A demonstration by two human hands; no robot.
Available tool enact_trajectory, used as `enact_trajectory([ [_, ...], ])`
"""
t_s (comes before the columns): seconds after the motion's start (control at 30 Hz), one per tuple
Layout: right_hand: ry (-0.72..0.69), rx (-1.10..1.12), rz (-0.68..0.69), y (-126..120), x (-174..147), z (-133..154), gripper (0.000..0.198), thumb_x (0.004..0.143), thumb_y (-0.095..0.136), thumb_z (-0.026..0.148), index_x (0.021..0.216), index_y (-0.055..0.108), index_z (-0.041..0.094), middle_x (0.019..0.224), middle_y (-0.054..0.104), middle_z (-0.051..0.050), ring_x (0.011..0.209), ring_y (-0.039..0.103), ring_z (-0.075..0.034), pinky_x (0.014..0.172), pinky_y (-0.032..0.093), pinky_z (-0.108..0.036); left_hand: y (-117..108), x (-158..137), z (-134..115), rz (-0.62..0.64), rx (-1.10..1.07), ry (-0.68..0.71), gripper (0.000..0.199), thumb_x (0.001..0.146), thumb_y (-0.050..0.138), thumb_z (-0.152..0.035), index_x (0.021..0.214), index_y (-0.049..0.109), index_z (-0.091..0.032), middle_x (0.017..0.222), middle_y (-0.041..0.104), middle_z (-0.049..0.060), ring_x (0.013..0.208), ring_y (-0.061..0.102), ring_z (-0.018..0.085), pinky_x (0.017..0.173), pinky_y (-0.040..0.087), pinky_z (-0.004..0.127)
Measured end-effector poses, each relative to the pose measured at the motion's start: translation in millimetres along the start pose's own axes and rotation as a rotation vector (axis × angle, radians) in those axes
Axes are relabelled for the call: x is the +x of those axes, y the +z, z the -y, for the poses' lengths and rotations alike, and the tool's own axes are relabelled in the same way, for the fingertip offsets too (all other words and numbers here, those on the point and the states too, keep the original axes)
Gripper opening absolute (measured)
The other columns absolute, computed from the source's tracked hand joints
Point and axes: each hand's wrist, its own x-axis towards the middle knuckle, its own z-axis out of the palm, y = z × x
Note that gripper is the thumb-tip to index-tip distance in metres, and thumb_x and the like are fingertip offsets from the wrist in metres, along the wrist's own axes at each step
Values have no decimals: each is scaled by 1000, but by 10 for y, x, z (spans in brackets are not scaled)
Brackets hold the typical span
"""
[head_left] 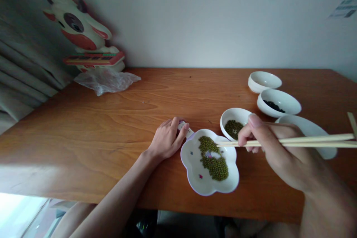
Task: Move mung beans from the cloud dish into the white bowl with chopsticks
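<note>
A flower-shaped white bowl (195, 178) with a lilac rim holds green mung beans (219, 169) in two patches. My left hand (169, 137) is closed around the bowl's short handle (186, 129) at its upper left. In my right hand (275, 148) is a pair of wooden chopsticks (301, 142). Their tips are together over the upper patch of beans; whether a bean is between them is too small to tell. Just behind the flower-shaped bowl stands a small white bowl (224, 119) with more mung beans, partly hidden by my right hand.
At the right are a white bowl with dark beans (275, 106), another white bowl (264, 80) behind it, and a white dish (304, 124) partly behind my right hand. A cow-shaped toy keyboard (83, 29) and a clear plastic bag (108, 81) lie at the back left of the wooden table (111, 126).
</note>
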Motion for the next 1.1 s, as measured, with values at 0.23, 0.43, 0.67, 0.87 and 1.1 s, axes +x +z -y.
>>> enact_trajectory([
  [0.23,-17,-67,-43,-86,-83,-25,51,103,41,58,77,74,28,78,77,-3,80,72,-26,80,49,-40,59,-7,25,-26,97,-62,33,106,38,-50,109,52,-20,97,72,9,90,70,26,77,51,36],
  [0.43,11,-108,-47,-83,-157,-78,52,104,39,59,76,71,28,80,76,-2,84,71,-25,82,48,-40,46,3,11,14,132,-70,36,105,39,-54,92,48,-22,84,68,6,78,67,24,69,46,33],
  [0.67,-41,-90,-2,-38,-116,-34,51,107,38,53,73,66,27,68,71,2,67,67,-18,68,45,-35,38,-21,10,11,123,-44,35,105,39,-51,89,47,-22,83,66,6,77,64,23,69,44,33],
  [0.87,-27,-74,87,-35,-82,-44,53,108,33,51,73,64,26,64,68,4,61,62,-15,63,41,-34,33,-25,13,24,113,-26,35,104,41,-52,89,50,-22,80,64,5,74,62,22,68,43,33],
  [1.1,-17,-72,94,12,-72,-24,55,108,34,51,68,63,26,62,67,4,61,61,-15,66,41,-34,37,-24,7,27,108,-20,36,104,41,-54,88,49,-22,78,62,4,74,61,22,69,43,33],
])
